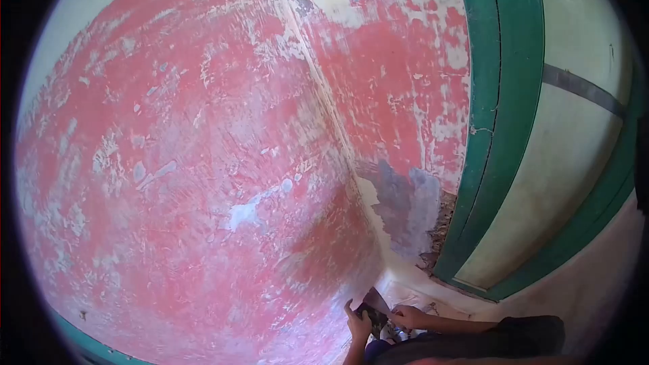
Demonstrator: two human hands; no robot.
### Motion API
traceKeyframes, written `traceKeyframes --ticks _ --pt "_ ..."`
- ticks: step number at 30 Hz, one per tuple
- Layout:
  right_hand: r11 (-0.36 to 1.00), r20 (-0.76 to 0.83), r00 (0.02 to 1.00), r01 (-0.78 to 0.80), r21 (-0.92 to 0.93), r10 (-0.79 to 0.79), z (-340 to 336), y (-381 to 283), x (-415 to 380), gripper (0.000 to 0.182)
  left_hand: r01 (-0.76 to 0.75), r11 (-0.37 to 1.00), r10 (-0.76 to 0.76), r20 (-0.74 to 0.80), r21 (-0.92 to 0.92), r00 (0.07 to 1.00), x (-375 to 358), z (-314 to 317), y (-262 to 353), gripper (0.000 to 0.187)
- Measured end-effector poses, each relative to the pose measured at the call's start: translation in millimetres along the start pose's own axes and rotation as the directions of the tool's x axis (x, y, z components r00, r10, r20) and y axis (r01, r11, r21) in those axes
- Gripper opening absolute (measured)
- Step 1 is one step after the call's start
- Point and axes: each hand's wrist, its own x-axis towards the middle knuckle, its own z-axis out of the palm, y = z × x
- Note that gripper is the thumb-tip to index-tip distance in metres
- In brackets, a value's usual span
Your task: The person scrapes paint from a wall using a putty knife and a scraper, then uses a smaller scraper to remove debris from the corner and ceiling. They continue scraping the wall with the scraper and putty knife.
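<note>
At the bottom of the head view, my left hand (359, 322) is closed on the left side of a dark, flat sheet (375, 301), with the thumb raised at its edge. My right hand (407, 316) pinches the sheet's right side. The sheet is tilted between the two hands, low in front of the wall corner. A dark patterned patch shows just under it; what it belongs to is too small to tell.
A wall with patchy red paint (203, 128) fills the left and meets a second wall (392, 81) at a corner. A green door frame (473, 230) with a pale door panel (561, 162) stands at the right. Bits of debris (433, 307) lie on the floor.
</note>
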Motion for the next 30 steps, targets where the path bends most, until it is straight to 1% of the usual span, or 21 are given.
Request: traceKeyframes --ticks 2,3,5,6,7,8,9,11,12,13,15,16,17,19,20,22,23,25,27,29,30 --pt "0.957 0.038 0.992 -0.124 0.262 0.118 10.0 -22.3 1.0 0.041 -0.292 0.956 0.288 -0.205 0.013 0.935 -9.6 -14.3 6.2 0.062" --pt "0.963 0.023 0.989 -0.148 0.227 0.146 -24.6 -14.9 -18.5 0.041 -0.286 0.958 0.273 -0.204 -0.035 0.940 -20.2 23.3 17.4 0.062" --pt "0.968 -0.004 0.997 0.077 0.240 -0.078 -16.3 -26.0 -14.0 0.031 -0.441 0.869 0.471 -0.105 0.224 0.876 -23.4 2.2 22.7 0.038" --pt "0.964 -0.103 0.975 0.211 0.159 -0.196 -10.9 -18.7 -3.6 0.029 -0.440 0.868 0.470 -0.095 0.230 0.877 -25.1 -3.7 24.6 0.038" --pt "0.964 -0.112 0.974 0.211 0.161 -0.195 -15.2 -13.9 4.5 0.029 -0.426 0.892 0.433 -0.014 0.151 0.901 -23.3 -5.0 28.3 0.032" --pt "0.960 -0.193 0.944 0.279 0.029 -0.269 -17.2 -8.7 11.4 0.029 -0.402 0.912 0.397 0.075 0.078 0.915 -22.4 -8.8 29.4 0.027" --pt "0.938 -0.262 0.901 0.329 -0.107 -0.346 -16.2 -7.8 14.1 0.028 -0.407 0.910 0.400 0.089 0.082 0.912 -20.2 -10.2 27.8 0.027" --pt "0.942 -0.306 0.891 0.317 -0.109 -0.335 -26.8 -27.4 10.4 0.027 -0.203 0.971 0.228 0.220 -0.129 0.949 -5.9 -5.0 23.6 0.029" --pt "0.937 -0.319 0.882 0.335 -0.094 -0.347 -28.6 -29.1 10.7 0.028 -0.269 0.955 0.293 0.270 -0.121 0.917 2.2 -5.0 18.3 0.032" --pt "0.933 -0.331 0.874 0.351 -0.076 -0.356 -27.4 -35.0 8.0 0.029 -0.273 0.956 0.294 0.288 -0.111 0.911 -2.7 -10.2 29.1 0.032" --pt "0.924 -0.404 0.837 0.379 -0.059 -0.369 -28.6 -52.2 1.1 0.031 -0.198 0.937 0.299 0.370 -0.286 0.880 -4.6 -19.7 58.1 0.036" --pt "0.913 -0.414 0.817 0.392 -0.112 -0.402 -29.6 -56.3 2.3 0.032 -0.242 0.929 0.341 0.389 -0.280 0.856 -3.9 -25.1 66.2 0.045" --pt "0.916 -0.431 0.812 0.385 -0.111 -0.394 -29.1 -59.6 1.8 0.032 -0.243 0.929 0.344 0.406 -0.280 0.847 -3.8 -31.3 73.9 0.045" --pt "0.929 -0.343 0.885 0.362 0.078 -0.316 -34.0 -92.9 -8.4 0.032 -0.227 0.930 0.348 0.498 -0.288 0.794 -8.0 -48.6 102.1 0.045" --pt "0.933 -0.336 0.887 0.355 0.060 -0.316 -36.0 -113.9 -14.4 0.031 -0.226 0.931 0.349 0.513 -0.287 0.784 -2.1 -52.3 108.0 0.045" --pt "0.915 -0.352 0.861 0.402 0.028 -0.367 -34.6 -160.1 -27.9 0.026 -0.425 0.887 0.452 0.532 -0.182 0.716 8.2 -58.2 114.5 0.044" --pt "0.890 -0.375 0.826 0.456 0.006 -0.421 -34.4 -179.1 -32.1 0.024 -0.422 0.888 0.447 0.552 -0.182 0.704 3.4 -66.9 129.6 0.044" --pt "0.852 -0.407 0.755 0.504 -0.142 -0.514 -45.4 -189.2 -20.9 0.023 -0.425 0.854 0.520 0.542 -0.301 0.660 -8.6 -85.8 170.4 0.043" --pt "0.764 -0.379 0.663 0.559 -0.322 -0.645 -58.6 -225.2 -26.9 0.025 -0.476 0.822 0.568 0.510 -0.312 0.647 0.3 -87.6 192.1 0.041" --pt "0.647 -0.401 0.514 0.514 -0.564 -0.758 -70.4 -268.3 -41.1 0.022 -0.459 0.726 0.684 0.470 -0.512 0.558 8.5 -89.4 222.5 0.041" --pt "0.655 -0.466 0.476 0.398 -0.642 -0.746 -74.9 -297.2 -58.0 0.018 -0.486 0.718 0.695 0.465 -0.499 0.548 5.9 -97.7 247.3 0.040"
